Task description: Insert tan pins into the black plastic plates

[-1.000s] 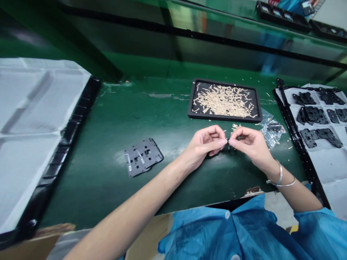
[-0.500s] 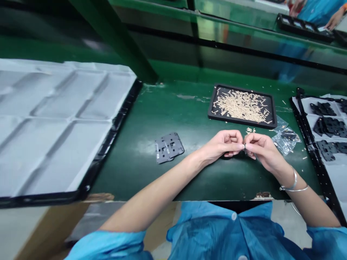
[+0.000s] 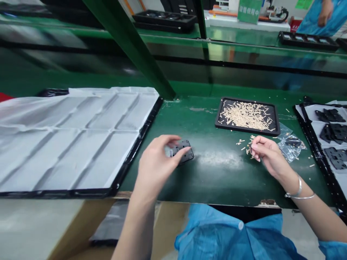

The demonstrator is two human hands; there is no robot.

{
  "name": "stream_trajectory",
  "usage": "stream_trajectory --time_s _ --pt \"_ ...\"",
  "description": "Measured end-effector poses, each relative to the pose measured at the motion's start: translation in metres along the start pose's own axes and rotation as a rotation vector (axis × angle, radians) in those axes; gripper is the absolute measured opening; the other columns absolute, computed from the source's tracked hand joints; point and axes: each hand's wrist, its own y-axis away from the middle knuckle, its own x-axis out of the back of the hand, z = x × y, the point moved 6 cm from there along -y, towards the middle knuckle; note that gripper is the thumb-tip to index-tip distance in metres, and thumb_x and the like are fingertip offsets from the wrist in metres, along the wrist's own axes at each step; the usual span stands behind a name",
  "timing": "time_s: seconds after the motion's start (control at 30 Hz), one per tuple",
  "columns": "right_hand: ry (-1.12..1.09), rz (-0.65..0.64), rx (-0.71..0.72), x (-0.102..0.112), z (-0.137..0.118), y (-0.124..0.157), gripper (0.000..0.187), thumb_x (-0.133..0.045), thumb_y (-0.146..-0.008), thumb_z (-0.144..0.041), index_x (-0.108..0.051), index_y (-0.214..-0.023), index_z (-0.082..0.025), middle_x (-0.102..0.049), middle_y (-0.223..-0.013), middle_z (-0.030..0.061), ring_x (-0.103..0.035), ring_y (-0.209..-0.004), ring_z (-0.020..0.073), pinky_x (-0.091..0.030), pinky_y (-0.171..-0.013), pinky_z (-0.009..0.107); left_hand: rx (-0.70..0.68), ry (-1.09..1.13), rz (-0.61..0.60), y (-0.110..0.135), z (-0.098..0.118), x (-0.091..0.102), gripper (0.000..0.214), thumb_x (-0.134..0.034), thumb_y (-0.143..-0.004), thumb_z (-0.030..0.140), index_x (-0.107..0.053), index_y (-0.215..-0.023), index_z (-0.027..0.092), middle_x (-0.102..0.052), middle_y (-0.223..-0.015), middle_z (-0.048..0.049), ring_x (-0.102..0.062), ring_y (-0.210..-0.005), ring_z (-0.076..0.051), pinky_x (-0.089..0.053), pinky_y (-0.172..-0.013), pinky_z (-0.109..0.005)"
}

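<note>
My left hand [image 3: 159,159] is over the dark flat plates [image 3: 187,156] on the green table. Its thumb and fingers are apart, and part of the plates is hidden beneath it; no grip on them shows. My right hand [image 3: 265,153] is closed in a pinch above the table, in front of the shallow black tray [image 3: 220,123]. Whatever its fingertips hold is too small to make out. Small pale strips [image 3: 243,148] lie loose just left of the right fingertips.
Many pale strips [image 3: 245,115] fill the black tray. Right of my right hand lies a clear plastic bag [image 3: 291,151] with dark pieces. A white-lined tray [image 3: 89,159] stands left; another, holding black parts [image 3: 337,157], stands right. A green post [image 3: 141,54] rises behind. Across the shelf is a person's hand [image 3: 325,12].
My hands have parted. The left one has gone left from the pinch to the dark plates and opened; the right one stays pinched near the pale strips. The view has shifted.
</note>
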Motion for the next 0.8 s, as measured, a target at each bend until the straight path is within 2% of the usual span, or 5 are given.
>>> stream_trajectory --time_s 0.07,0.17,0.3,0.53,0.8 --pt "-0.009 0.007 0.023 -0.002 -0.002 0.002 0.024 -0.076 -0.069 -0.033 -0.058 -0.067 -0.018 -0.058 -0.055 -0.0030 -0.045 -0.047 0.0066 -0.032 -0.044 0.019 0.001 -0.178 0.038 0.008 -0.016 0.004 0.034 -0.070 -0.075 0.050 -0.061 -0.093 0.023 -0.061 -0.092 -0.0098 -0.057 -0.091 -0.032 -0.043 -0.081 -0.044" --pt "0.002 0.011 0.035 -0.004 -0.004 0.004 0.022 -0.074 -0.070 -0.031 -0.057 -0.066 -0.018 -0.057 -0.054 -0.0034 -0.045 -0.047 0.0063 -0.032 -0.044 0.019 0.007 -0.349 -0.053 0.013 -0.025 -0.010 0.038 -0.070 -0.073 0.052 -0.060 -0.095 0.022 -0.061 -0.111 -0.0145 -0.054 -0.106 -0.040 -0.043 -0.084 -0.050" --pt "0.037 0.011 0.025 -0.004 -0.006 0.004 0.020 -0.072 -0.071 -0.030 -0.058 -0.066 -0.019 -0.058 -0.054 -0.0032 -0.046 -0.047 0.0064 -0.032 -0.045 0.020 0.003 -0.325 -0.101 0.011 -0.023 -0.023 0.031 -0.071 -0.073 0.043 -0.057 -0.091 0.021 -0.058 -0.122 -0.0145 -0.052 -0.116 -0.039 -0.044 -0.089 -0.052" --pt "0.037 -0.021 0.013 -0.004 -0.003 0.001 0.017 -0.072 -0.072 -0.028 -0.059 -0.067 -0.019 -0.059 -0.055 -0.0034 -0.047 -0.048 0.0065 -0.032 -0.046 0.020 0.034 -0.294 -0.115 0.005 -0.027 -0.021 0.050 -0.074 -0.066 0.055 -0.050 -0.095 0.023 -0.057 -0.124 -0.0173 -0.046 -0.120 -0.047 -0.036 -0.095 -0.063" --pt "0.022 -0.033 0.011 -0.007 -0.003 -0.001 0.019 -0.074 -0.070 -0.029 -0.059 -0.067 -0.018 -0.059 -0.055 -0.0035 -0.047 -0.047 0.0059 -0.032 -0.045 0.019 0.160 0.296 -0.049 0.005 -0.014 -0.019 0.026 -0.071 -0.074 0.036 -0.052 -0.082 0.022 -0.064 -0.084 -0.0018 -0.060 -0.077 -0.021 -0.046 -0.076 -0.035"
